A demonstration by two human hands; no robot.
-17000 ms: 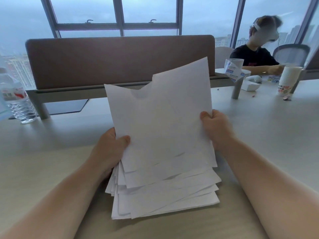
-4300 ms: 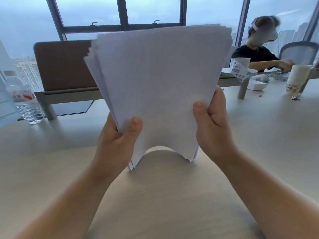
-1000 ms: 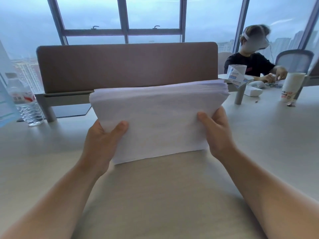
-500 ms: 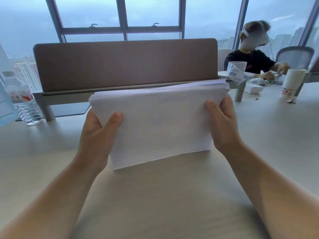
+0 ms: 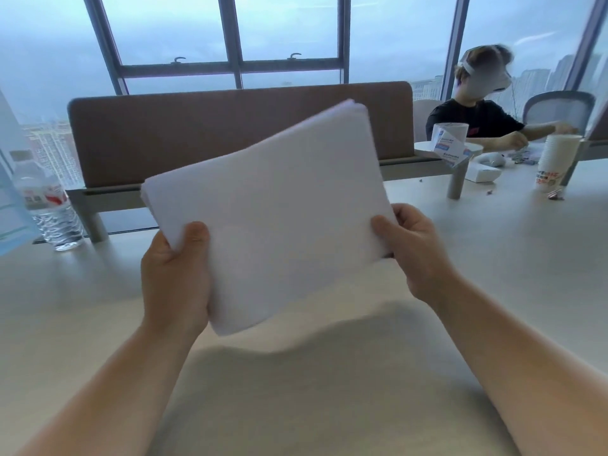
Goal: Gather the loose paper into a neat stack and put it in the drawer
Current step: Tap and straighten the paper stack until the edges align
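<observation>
- We've got the paper stack (image 5: 273, 212) lifted clear of the desk (image 5: 493, 258), tilted with its right side higher.
- Our left hand (image 5: 174, 278) grips the lower left corner, thumb on the front.
- Our right hand (image 5: 414, 248) pinches the right edge.
- Water bottle (image 5: 49, 205) stands far left, and paper cups (image 5: 556, 159) far right near another person (image 5: 477, 116).

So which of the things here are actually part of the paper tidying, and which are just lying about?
Part of the job:
- paper stack, lifted off the desk
- left hand, gripping its left edge
- right hand, gripping its right edge

Just lying about:
- water bottle
- stack of paper cups
- small white box
- brown desk divider

No drawer is in view.
</observation>
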